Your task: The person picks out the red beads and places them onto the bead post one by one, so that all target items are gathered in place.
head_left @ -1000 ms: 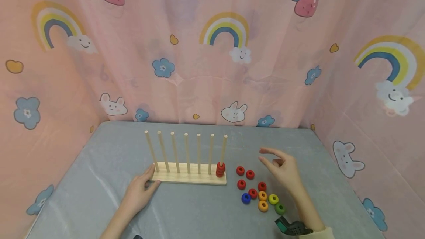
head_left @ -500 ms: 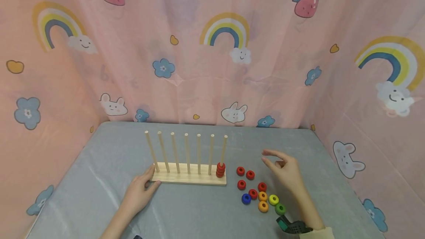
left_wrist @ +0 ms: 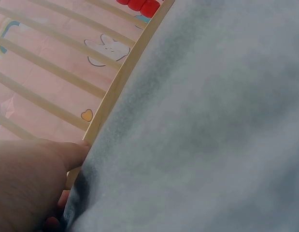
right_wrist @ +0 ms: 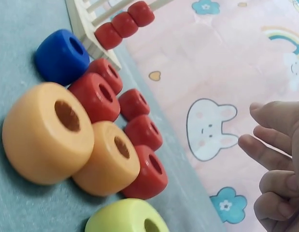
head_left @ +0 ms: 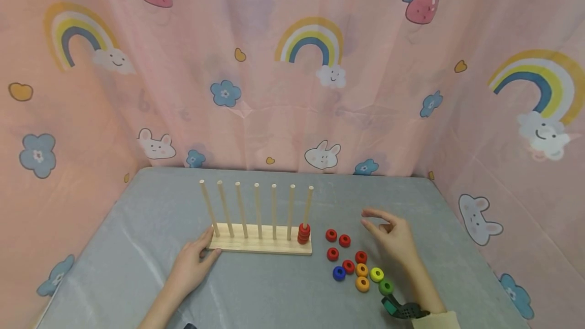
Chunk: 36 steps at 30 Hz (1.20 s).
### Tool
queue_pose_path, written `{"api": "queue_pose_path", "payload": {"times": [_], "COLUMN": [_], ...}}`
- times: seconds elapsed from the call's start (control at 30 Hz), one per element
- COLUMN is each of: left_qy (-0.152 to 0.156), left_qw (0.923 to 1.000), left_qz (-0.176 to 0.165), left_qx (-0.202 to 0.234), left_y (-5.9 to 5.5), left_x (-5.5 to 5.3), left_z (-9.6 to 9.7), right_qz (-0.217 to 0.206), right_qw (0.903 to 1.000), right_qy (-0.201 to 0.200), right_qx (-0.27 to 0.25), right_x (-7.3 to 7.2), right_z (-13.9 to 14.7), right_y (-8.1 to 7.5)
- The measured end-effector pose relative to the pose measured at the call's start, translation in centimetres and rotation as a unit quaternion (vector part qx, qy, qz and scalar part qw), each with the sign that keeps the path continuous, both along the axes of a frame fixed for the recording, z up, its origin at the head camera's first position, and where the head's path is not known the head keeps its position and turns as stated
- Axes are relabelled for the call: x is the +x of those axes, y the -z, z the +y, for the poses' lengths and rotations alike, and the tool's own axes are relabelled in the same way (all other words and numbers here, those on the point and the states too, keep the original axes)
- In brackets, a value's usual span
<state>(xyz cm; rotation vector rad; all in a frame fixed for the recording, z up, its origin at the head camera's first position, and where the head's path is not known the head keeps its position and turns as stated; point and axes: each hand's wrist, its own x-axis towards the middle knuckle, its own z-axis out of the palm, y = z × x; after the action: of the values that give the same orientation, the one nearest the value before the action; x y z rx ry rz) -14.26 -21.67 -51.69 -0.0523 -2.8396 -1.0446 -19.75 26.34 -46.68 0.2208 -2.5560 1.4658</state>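
My left hand (head_left: 189, 265) holds the left end of a wooden peg rack (head_left: 260, 246), its thumb (left_wrist: 74, 153) along the front edge in the left wrist view. Several upright pegs stand in a row on the base. Three red beads (head_left: 303, 233) are stacked on the rightmost peg. Over the table's right side hovers my right hand (head_left: 395, 237), thumb and index finger apart with nothing between them, the other fingers bent. Loose beads lie left of it: several red beads (right_wrist: 144, 171), two orange beads (right_wrist: 48, 133), a blue bead (right_wrist: 62, 57), a yellow bead (head_left: 377, 274) and a green bead (head_left: 386, 287).
A grey cloth (head_left: 256, 293) covers the table. Pink patterned curtains (head_left: 274, 131) close off the back and both sides. On the right wrist sits a dark strapped device (head_left: 404, 309), close to the green bead.
My right hand has shifted slightly right and toward me, its thumb and index finger still apart. The left hand, the rack and the beads have stayed in place.
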Motion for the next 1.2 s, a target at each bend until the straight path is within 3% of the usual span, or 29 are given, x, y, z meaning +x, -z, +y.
{"api": "queue_pose_path", "payload": {"times": [0.4, 0.67, 1.2], "left_qy": [0.0, -0.002, 0.001], "left_qw": [1.0, 1.0, 1.0], "left_qz": [0.0, 0.003, 0.01], "left_qx": [0.0, -0.002, 0.0], "left_y": [0.0, 0.1, 0.0], "left_x": [0.0, 0.0, 0.0], "left_z": [0.0, 0.0, 0.0], "right_qz": [-0.007, -0.037, -0.032], "right_qw": [0.9999, 0.9991, 0.9978], "right_qy": [-0.015, -0.018, -0.057], "right_qx": [0.004, -0.001, 0.003], "right_x": [-0.7, -1.0, -1.1], "right_z": [0.8, 0.9, 0.5], "right_y": [2.1, 3.4, 4.7]}}
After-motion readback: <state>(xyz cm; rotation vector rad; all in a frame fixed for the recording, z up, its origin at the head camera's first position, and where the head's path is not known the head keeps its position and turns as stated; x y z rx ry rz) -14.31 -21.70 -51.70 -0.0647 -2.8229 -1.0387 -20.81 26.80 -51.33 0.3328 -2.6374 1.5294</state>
